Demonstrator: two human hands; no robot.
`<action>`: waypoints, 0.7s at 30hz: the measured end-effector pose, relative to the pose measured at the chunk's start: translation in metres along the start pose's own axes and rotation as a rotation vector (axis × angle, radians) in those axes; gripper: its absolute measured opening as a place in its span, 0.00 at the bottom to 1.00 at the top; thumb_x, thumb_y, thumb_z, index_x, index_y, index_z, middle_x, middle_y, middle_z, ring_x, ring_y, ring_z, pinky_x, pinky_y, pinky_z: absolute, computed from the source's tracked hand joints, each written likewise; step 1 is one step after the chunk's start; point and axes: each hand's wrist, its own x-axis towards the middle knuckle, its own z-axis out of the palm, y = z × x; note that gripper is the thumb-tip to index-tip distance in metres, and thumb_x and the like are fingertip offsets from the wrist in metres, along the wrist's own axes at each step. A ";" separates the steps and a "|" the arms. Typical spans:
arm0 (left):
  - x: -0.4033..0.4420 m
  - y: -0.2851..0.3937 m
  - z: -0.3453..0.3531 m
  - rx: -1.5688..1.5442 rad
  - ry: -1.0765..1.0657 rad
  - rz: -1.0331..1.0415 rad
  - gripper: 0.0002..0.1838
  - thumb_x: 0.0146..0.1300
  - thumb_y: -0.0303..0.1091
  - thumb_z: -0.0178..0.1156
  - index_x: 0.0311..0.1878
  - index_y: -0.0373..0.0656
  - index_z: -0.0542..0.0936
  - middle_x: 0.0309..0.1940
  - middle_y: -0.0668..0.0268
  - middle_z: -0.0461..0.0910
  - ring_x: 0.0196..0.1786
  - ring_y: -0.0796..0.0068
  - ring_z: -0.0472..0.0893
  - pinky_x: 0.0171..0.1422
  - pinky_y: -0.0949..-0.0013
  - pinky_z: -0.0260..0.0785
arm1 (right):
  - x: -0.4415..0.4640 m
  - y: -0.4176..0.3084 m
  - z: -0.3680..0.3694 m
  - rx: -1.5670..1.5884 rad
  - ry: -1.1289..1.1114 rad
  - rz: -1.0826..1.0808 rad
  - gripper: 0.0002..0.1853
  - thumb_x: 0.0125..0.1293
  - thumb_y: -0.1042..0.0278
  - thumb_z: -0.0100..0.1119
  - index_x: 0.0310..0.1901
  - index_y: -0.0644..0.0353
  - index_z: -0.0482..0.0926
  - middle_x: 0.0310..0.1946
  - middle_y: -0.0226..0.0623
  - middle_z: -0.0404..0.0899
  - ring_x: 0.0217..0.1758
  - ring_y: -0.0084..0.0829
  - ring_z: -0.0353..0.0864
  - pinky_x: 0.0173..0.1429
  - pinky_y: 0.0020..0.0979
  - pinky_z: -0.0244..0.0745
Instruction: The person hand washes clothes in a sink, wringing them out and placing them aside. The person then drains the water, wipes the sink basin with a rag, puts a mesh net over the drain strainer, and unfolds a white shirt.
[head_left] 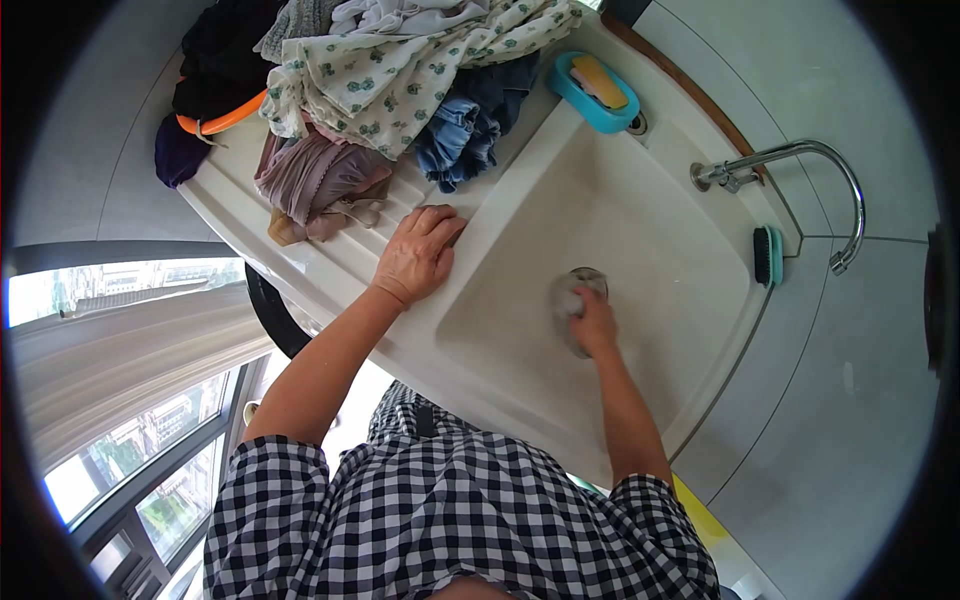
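My right hand [596, 318] is down in the white sink basin [640, 240], its fingers closed on a round grey scouring pad [565, 308]. Motion blurs the pad and the fingertips, so its exact make is unclear. The pad is against the basin floor, and part of a dark round rim shows at its edge. On the ridged washboard side of the sink, next to the basin wall, my left hand [418, 255] lies palm down with nothing in it. Just beyond it are a bunched mauve garment [320, 180] and a pair of blue denim trousers [465, 130].
Behind lies a cream cloth with green print [370, 80], part of a laundry pile. A blue soap dish [592, 98] with a yellow sponge sits on the rim. At the right are a chrome faucet [800, 148] and a dark-bristled brush [768, 255].
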 end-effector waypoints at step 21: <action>0.003 0.002 0.001 -0.009 -0.020 -0.020 0.21 0.45 0.22 0.50 0.47 0.41 0.76 0.48 0.58 0.73 0.53 0.55 0.72 0.60 0.58 0.64 | 0.035 0.016 0.008 -0.269 -0.107 -0.109 0.28 0.56 0.64 0.60 0.60 0.59 0.68 0.63 0.41 0.66 0.65 0.49 0.62 0.66 0.40 0.65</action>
